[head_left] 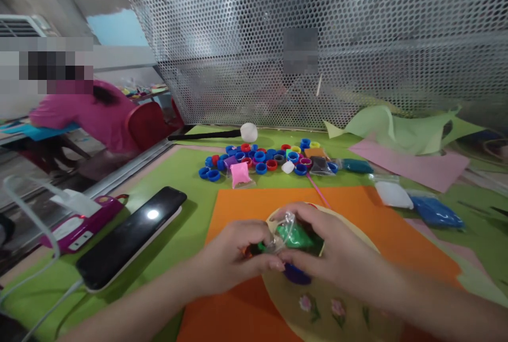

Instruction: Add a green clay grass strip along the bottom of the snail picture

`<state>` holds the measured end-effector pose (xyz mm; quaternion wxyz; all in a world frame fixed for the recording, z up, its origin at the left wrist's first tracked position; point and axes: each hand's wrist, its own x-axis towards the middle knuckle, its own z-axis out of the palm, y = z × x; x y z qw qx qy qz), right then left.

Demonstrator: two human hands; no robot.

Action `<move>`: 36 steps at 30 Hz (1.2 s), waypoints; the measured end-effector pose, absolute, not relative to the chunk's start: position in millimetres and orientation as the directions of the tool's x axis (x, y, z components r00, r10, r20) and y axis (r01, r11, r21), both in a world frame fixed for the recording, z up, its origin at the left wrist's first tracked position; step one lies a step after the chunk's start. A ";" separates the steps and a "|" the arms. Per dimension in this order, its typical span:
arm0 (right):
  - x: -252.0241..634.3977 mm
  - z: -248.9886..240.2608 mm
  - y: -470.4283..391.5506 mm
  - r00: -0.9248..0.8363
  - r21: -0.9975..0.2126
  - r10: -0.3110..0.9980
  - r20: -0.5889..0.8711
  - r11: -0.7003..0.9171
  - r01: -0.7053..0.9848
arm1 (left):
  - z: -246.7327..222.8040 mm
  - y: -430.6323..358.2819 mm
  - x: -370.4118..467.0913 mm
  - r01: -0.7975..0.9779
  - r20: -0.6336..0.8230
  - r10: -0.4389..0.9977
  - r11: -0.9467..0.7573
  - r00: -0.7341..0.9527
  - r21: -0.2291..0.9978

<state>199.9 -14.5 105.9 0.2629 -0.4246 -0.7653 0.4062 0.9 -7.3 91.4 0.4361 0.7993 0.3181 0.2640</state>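
Head: glossy bag (pixel 296 237), probably plastic, bulging green.

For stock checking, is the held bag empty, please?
Not empty: green material shows through the clear bag. How full, I cannot tell.

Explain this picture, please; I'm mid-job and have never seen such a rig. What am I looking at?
No machine here: these are one person's bare left hand and right hand, seen by a single camera worn on that person's head, looking forward and down. Both hands hold a small clear bag with green contents. Below them is a pale round piece with small flowers, lying on an orange sheet over a green tabletop. Farther back sit round caps and a pink packet; a phone and a magenta power strip lie at the left.
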 end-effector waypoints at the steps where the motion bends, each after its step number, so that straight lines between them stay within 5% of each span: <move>1: 200.9 106.9 -14.8 -0.519 -0.848 0.852 0.065 0.321 0.422 | 91.6 -7.6 0.3 0.257 0.159 0.722 -0.430 0.674 0.865; 6: 203.9 105.8 -15.9 -0.518 -0.872 0.838 0.173 0.375 0.315 | 93.3 -9.9 -1.3 0.202 0.199 0.665 -0.475 0.720 0.857; 15: 198.8 105.9 -14.5 -0.541 -0.789 0.821 0.182 0.451 0.417 | 90.2 -12.7 6.2 0.171 0.193 0.662 -0.443 0.724 0.880; 25: 219.7 107.6 15.2 -0.356 -0.777 0.912 0.203 0.372 0.508 | 87.5 -1.3 -2.2 0.248 0.021 0.848 -0.178 0.529 0.952; 36: 231.0 97.0 44.2 -0.293 -0.727 0.939 0.179 0.327 0.604 | 69.4 31.8 -13.7 0.360 -0.029 0.901 -0.144 0.434 0.922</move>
